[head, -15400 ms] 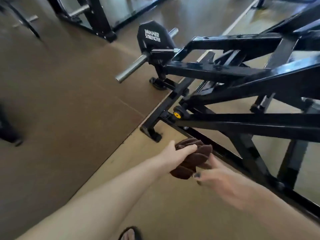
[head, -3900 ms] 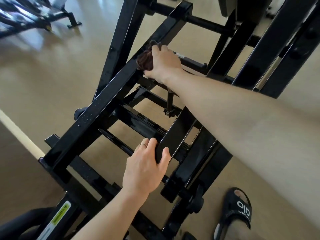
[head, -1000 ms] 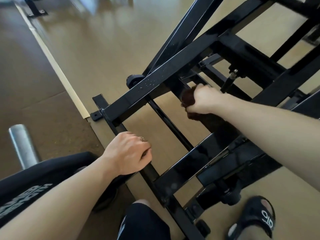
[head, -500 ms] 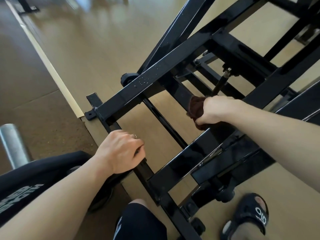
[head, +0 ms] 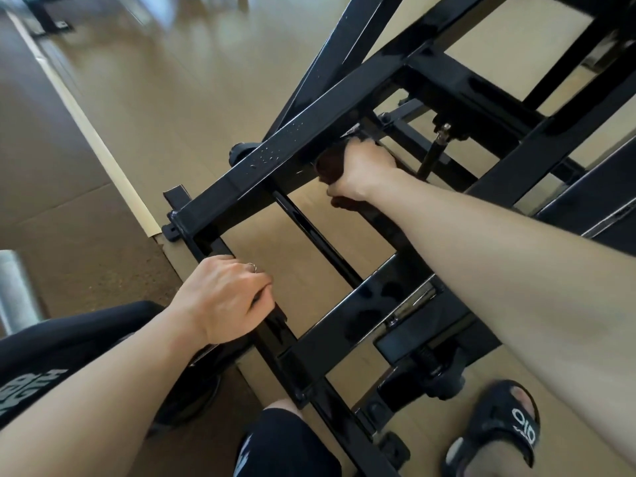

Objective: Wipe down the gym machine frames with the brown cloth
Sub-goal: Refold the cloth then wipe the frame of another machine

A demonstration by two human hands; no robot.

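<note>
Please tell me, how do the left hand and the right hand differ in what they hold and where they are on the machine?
The right hand grips the brown cloth against a frame bar; the left hand holds no cloth and grips a bare black rail. The right hand is farther away, under the droplet-speckled beam; the left hand is nearer, at the machine's edge. Only the left hand shows a ring. Both have curled fingers and bare forearms.

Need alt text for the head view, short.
Right hand presses a brown cloth against a black machine frame bar, while the left hand grips a lower frame rail. A black sandal shows at lower right on tan flooring.
</note>
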